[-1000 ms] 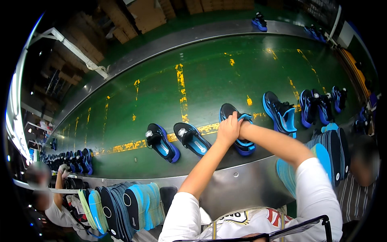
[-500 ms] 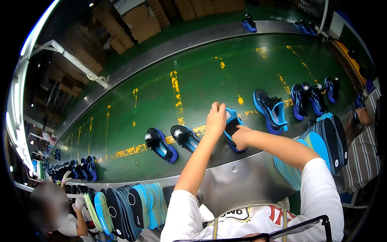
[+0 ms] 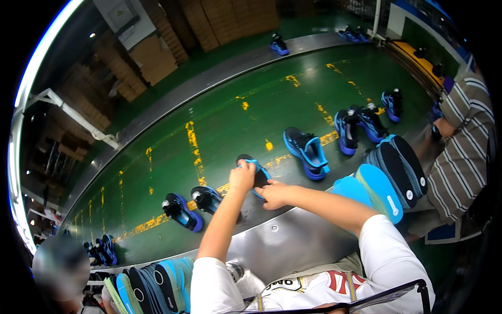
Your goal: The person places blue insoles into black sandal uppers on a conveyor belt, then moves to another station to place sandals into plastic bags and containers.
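Note:
A black sneaker with bright blue lining rests on the green conveyor belt in front of me. My left hand is closed on its upper near the tongue. My right hand grips the rim of the opening at the heel end, fingers partly hidden by the shoe. Left of it stand two like shoes, one black shoe partly behind my left forearm and another black-and-purple shoe farther left. To the right sits a laced blue-lined sneaker.
Stacked blue and black insoles lie by my right arm, more insoles at lower left. Several sneakers stand farther right, near a person in a striped shirt. Another person is at lower left. A metal ledge edges the belt.
The view has swung right, so the belt and shoes appear farther left. My right hand has drawn back from inside the shoe toward its heel rim; my left hand stays on the upper.

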Tool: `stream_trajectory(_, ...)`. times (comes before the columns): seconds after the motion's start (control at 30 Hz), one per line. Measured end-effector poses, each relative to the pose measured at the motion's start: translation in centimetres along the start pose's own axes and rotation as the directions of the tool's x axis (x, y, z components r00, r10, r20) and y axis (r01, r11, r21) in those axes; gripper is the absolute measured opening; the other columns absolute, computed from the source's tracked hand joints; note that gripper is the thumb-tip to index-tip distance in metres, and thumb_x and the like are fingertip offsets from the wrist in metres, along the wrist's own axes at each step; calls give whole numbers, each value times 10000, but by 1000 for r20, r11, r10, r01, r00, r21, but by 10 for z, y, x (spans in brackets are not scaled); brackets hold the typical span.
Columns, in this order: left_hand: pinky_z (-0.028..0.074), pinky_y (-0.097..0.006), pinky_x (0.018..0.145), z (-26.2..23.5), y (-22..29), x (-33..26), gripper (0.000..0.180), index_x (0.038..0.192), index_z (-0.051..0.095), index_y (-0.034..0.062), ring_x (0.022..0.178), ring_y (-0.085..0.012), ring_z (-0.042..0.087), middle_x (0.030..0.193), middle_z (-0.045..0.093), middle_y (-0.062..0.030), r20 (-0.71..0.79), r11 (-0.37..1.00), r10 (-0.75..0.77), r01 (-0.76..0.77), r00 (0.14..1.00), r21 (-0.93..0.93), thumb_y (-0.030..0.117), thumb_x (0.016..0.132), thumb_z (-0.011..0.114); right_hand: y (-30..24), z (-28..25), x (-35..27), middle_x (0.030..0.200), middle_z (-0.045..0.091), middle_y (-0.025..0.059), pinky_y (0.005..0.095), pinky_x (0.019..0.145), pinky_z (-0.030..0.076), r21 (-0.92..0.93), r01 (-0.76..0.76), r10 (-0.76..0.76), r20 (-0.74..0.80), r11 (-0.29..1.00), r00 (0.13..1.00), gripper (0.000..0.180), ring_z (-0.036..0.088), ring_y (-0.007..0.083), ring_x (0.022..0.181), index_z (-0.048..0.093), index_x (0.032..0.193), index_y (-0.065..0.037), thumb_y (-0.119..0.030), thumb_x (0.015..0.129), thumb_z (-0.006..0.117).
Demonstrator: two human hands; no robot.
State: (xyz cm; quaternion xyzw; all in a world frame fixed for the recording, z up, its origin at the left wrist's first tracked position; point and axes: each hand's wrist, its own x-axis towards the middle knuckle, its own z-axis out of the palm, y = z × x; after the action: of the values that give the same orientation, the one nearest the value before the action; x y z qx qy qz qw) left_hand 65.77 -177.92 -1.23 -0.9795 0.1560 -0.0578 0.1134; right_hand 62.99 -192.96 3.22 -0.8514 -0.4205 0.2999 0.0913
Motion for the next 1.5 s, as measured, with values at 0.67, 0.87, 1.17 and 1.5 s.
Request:
stream_trajectory(0.67, 480, -402, 532, 13, 30, -20, 343, 1097, 388, 11, 636, -327, 580, 1193, 391, -200, -185, 880, -436, 375, 881, -291, 160, 795, 452, 171, 3, -393, 1047, 520, 194, 329, 833, 371, 689, -521, 864, -389, 503, 319, 494, 493, 308, 995, 433, 1048, -50, -184, 637, 671)
stream_trajectory(0.87, 433, -390, 683, -23, 37, -1, 265, 930, 516, 62, 837, -309, 526, 966, 447, -89, 12, 552, -715, 574, 699, -604, 201, 718, 592, 191, 19, -401, 865, 530, 149, 312, 784, 383, 626, -471, 781, -540, 622, 313, 412, 522, 268, 885, 413, 905, -40, -148, 611, 681)
stream_trajectory(1.17, 436, -381, 626, -14, 24, -10, 169, 673, 556, 42, 733, -302, 540, 709, 536, -118, -212, 930, -291, 223, 933, -291, 199, 666, 620, 172, -14, -386, 1076, 517, 179, 248, 815, 379, 715, -310, 775, -614, 627, 152, 489, 506, 189, 973, 431, 1155, 29, -205, 757, 592)
stream_trajectory(1.5, 259, -196, 378, -68, 28, 6, 112, 604, 418, 76, 406, -48, 324, 713, 613, -127, 417, -331, -507, 276, 755, -902, 70, 711, 449, 143, -58, -297, 877, 591, 129, 244, 712, 414, 474, -137, 492, -823, 870, 284, 194, 554, 174, 809, 580, 877, 45, -122, 787, 538)
